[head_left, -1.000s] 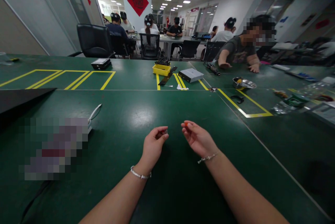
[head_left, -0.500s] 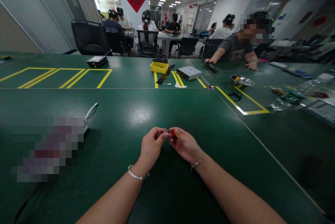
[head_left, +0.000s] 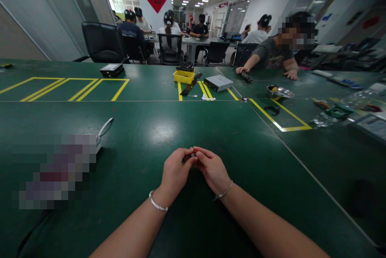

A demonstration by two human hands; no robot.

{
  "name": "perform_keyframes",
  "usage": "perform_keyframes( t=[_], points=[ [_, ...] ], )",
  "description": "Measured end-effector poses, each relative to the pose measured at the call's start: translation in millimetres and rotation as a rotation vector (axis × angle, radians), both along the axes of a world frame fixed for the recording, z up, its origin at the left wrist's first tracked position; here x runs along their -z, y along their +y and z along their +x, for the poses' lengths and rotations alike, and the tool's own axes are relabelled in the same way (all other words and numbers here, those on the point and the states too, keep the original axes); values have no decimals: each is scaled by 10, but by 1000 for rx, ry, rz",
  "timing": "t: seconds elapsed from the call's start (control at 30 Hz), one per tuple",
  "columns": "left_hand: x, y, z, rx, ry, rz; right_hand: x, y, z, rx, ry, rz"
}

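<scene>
My left hand (head_left: 175, 171) and my right hand (head_left: 212, 168) meet fingertip to fingertip just above the green table (head_left: 144, 129), near its front middle. Both are closed in a pinch. Between the fingertips shows a tiny red piece (head_left: 195, 152) in my right hand's grip and a small dark metallic piece (head_left: 189, 154) in my left hand's grip. The two pieces touch or nearly touch; most of each is hidden by my fingers. Each wrist wears a thin silver bracelet.
A white cable (head_left: 104, 127) lies at the left beside a blurred patch. Farther back stand a yellow tray (head_left: 183, 76), a grey box (head_left: 217, 83), a black device (head_left: 111, 70) and a metal bowl (head_left: 278, 92). A person (head_left: 273, 54) leans on the table at the back right; others sit beyond.
My hands, apart a second ago, have come together until the fingertips touch. The red piece is now pressed against the dark piece and mostly covered by fingers.
</scene>
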State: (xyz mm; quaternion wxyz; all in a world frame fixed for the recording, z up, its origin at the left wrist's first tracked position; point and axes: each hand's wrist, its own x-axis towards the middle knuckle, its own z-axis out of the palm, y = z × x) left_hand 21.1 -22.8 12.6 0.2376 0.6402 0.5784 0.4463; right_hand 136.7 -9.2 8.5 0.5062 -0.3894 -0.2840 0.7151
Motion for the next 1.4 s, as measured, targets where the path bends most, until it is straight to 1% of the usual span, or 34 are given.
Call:
perform_keyframes(
  t=[0.17,0.3,0.43,0.53,0.6,0.73,0.83,0.9,0.97,1.03,1.07,1.13,1.17,1.2,1.23,1.3,1.4],
  points=[
    [-4,-18,-14,-31,69,36,-24,-100,-38,-36,1,9],
    [-8,-17,-21,-53,102,55,-34,-128,-32,-62,32,-8],
    [10,-11,-40,-71,138,68,-67,-128,-10,-134,59,-53],
    [20,-12,-50,-56,166,106,-94,-108,28,-178,66,-68],
    [17,-14,-47,-32,201,136,-98,-81,54,-168,34,-69],
    [-5,-9,-15,24,307,148,-69,-11,66,-81,-134,-36],
    [-17,3,3,22,304,145,-62,77,88,-35,-245,25],
    [-14,12,1,9,284,145,-83,188,196,9,-328,77],
    [0,20,-6,13,274,129,-121,346,439,70,-446,130],
    [23,28,-11,25,272,101,-163,522,831,152,-662,199],
    [35,31,-11,32,273,87,-177,600,1074,198,-817,239],
    [58,36,-5,43,279,67,-181,706,1613,315,-1253,282],
    [67,38,-1,47,282,60,-166,727,1890,376,-1445,256],
    [74,39,3,51,286,53,-137,727,2159,428,-1583,216],
    [79,40,6,54,287,47,-97,707,2411,468,-1675,169],
    [83,41,6,59,284,39,8,635,2842,570,-1775,73],
    [83,42,-7,69,274,26,180,518,3280,740,-1802,-48]
  ],
)
